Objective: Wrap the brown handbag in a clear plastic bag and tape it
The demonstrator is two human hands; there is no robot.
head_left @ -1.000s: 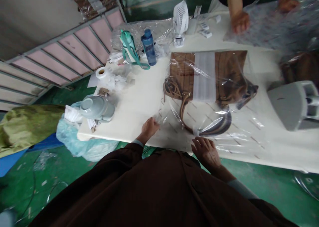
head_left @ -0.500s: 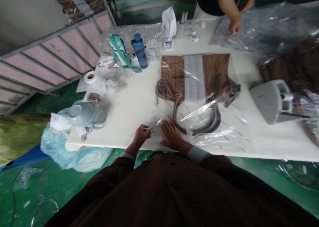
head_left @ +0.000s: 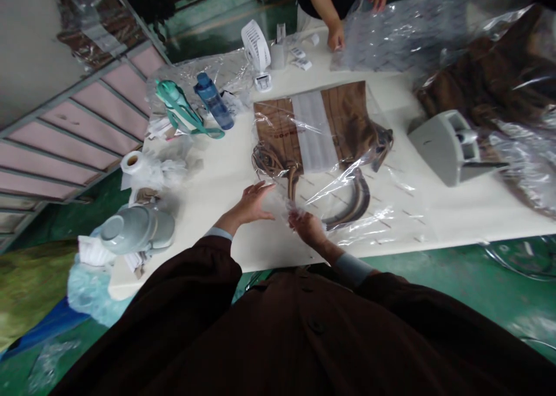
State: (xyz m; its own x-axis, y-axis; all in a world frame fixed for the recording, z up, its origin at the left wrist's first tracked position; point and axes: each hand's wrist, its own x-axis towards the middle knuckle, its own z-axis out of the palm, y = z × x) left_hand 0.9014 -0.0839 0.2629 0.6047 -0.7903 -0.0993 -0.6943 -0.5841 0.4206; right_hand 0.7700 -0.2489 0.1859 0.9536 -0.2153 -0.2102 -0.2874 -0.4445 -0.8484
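Observation:
A brown handbag (head_left: 351, 118) with a white band round its middle lies flat inside a clear plastic bag (head_left: 391, 211), its handles pointing toward me. My right hand (head_left: 307, 227) has its fingers closed on the near left edge of the plastic, left of the handles. To the left of it my left hand (head_left: 254, 204) is raised at the plastic's left edge, thumb and fingers apart, with nothing visible in it.
On the white table (head_left: 217, 179) stand a blue bottle (head_left: 215, 102), a green bottle (head_left: 177, 103), a fan (head_left: 256, 47), a tape roll (head_left: 131, 161), a grey container (head_left: 139, 229) and a grey dispenser (head_left: 447, 147). Across it, a person's hands (head_left: 336, 36) handle plastic.
My left hand has opened and moved up. The right hand, flat before, now grips the plastic edge. The view has shifted and tilted; the person opposite has raised one hand with plastic.

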